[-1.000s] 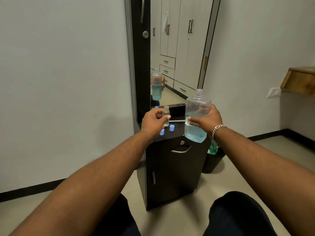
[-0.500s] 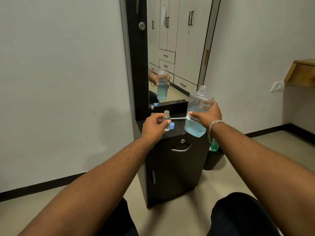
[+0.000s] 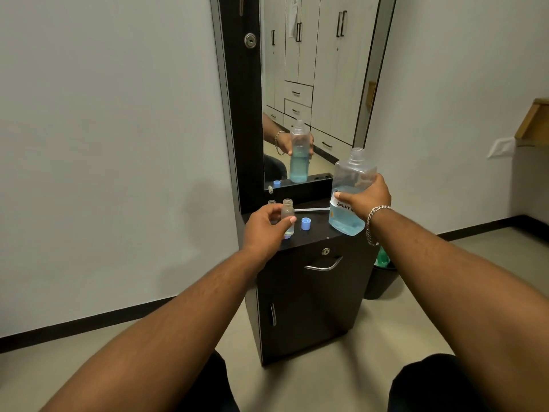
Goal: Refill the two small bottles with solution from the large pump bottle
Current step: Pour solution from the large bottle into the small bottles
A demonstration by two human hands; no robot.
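My right hand (image 3: pixel 364 199) grips the large clear bottle (image 3: pixel 352 185), about half full of blue liquid and labelled "Solution". It is uncapped, held slightly tilted above the right end of the black cabinet top (image 3: pixel 315 233). My left hand (image 3: pixel 264 226) holds a small clear open bottle (image 3: pixel 288 214) between thumb and fingers, upright at the cabinet top. A second small bottle (image 3: pixel 271 202) stands just behind my left hand, mostly hidden. A blue cap (image 3: pixel 305 223) lies between the two hands. A second blue cap (image 3: pixel 287 235) peeks out beneath the small bottle. The pump's white tube (image 3: pixel 312 209) lies on the top.
A tall mirror (image 3: pixel 315 84) stands behind the cabinet and reflects the bottle, my hand and wardrobes. The cabinet has a drawer handle (image 3: pixel 323 264) and a door below. A black bin (image 3: pixel 383 278) with a green thing sits at its right. My knees are at the bottom.
The large bottle has risen a little and moved right of the small bottle. My left hand stays on the small bottle. The view has shifted slightly.
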